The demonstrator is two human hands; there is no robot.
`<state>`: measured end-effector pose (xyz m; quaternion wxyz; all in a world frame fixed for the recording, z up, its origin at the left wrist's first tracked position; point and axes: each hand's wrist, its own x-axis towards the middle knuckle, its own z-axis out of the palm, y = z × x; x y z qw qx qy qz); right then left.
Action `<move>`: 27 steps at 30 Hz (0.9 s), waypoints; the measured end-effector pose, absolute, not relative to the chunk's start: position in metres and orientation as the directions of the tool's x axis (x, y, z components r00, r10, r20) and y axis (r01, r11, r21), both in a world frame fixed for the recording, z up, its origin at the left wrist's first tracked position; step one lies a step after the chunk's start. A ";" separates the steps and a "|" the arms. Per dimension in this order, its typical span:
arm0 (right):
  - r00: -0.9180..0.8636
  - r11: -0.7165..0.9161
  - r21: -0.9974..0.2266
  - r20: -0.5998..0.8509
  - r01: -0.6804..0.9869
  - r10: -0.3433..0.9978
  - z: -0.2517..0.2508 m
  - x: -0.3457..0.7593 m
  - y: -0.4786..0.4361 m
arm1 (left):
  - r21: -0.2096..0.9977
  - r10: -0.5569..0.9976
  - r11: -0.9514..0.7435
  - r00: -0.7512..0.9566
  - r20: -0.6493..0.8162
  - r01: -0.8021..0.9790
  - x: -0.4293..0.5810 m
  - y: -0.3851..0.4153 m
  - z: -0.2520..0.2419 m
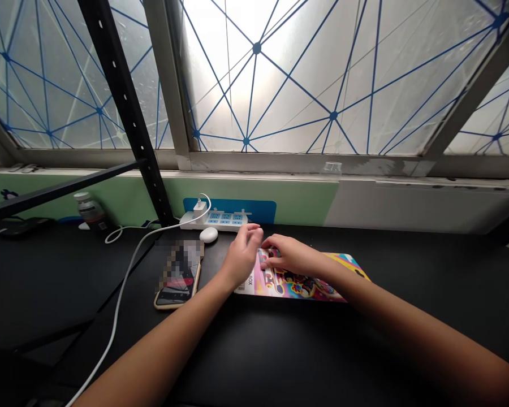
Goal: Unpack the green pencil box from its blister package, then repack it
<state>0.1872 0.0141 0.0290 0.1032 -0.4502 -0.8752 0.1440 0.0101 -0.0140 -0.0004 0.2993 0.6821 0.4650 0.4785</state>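
A flat, brightly printed piece [305, 287] in pink, yellow and blue lies on the black table, with a white strip bearing the letters "BOX" at its left end. Whether it is a thin box or a card I cannot tell. My right hand [294, 254] rests over its upper left part, thumb and index fingertip apart on the print. Beside its left edge is my left hand [242, 255], fingers loosely bent and apart, with no object visible in them. My forearms and right hand cover parts of the print.
Left of my hands lies a phone [180, 277], partly blurred out. Behind it are a small white rounded case [208, 235] and a power strip [224, 219] with a charger. A white cable [121, 294] runs down the left side. A black metal post [129, 113] and a bottle [92, 212] stand farther left.
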 end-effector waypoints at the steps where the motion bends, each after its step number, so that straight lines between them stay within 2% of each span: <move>1: -0.572 0.565 -0.314 0.077 0.763 0.816 0.028 0.181 0.012 | 0.823 0.915 -0.402 0.154 0.372 0.401 0.010 -0.015 0.000; 4: -0.559 0.577 -0.237 0.145 0.781 0.816 0.025 0.183 0.004 | 0.736 0.898 -0.440 0.277 0.343 0.514 0.012 -0.021 0.001; 6: -0.544 0.566 -0.218 0.159 0.795 0.824 0.023 0.200 -0.001 | 0.635 0.889 -0.457 0.348 0.298 0.623 0.014 -0.025 0.002; 9: -0.481 0.503 -0.249 0.146 0.828 0.864 0.018 0.241 -0.004 | 0.383 0.879 -0.477 0.420 0.227 0.791 0.017 -0.029 0.004; 11: -0.432 0.449 -0.310 0.127 0.838 0.893 0.014 0.267 -0.003 | 0.290 0.872 -0.487 0.439 0.217 0.824 0.018 -0.030 0.005; 13: -0.391 0.410 -0.364 0.127 0.836 0.911 0.012 0.287 0.000 | 0.247 0.854 -0.512 0.455 0.254 0.823 0.019 -0.029 0.007; 15: -0.364 0.412 -0.370 0.195 0.833 0.911 0.012 0.297 0.003 | 0.177 0.818 -0.541 0.466 0.337 0.822 0.019 -0.029 0.008; 19: -0.378 0.521 -0.230 0.464 0.822 0.801 0.020 0.298 0.000 | 0.003 0.691 -0.572 0.480 0.540 0.820 0.020 -0.033 0.014; 21: -0.399 0.559 -0.164 0.543 0.812 0.739 0.026 0.295 -0.007 | -0.059 0.636 -0.577 0.493 0.594 0.815 0.022 -0.038 0.019; 24: -0.420 0.584 -0.149 0.557 0.798 0.716 0.035 0.292 -0.020 | -0.100 0.611 -0.580 0.513 0.603 0.808 0.024 -0.045 0.026; 27: -0.400 0.544 -0.151 0.523 0.825 0.753 0.038 0.288 -0.031 | -0.104 0.629 -0.568 0.511 0.586 0.817 0.026 -0.050 0.032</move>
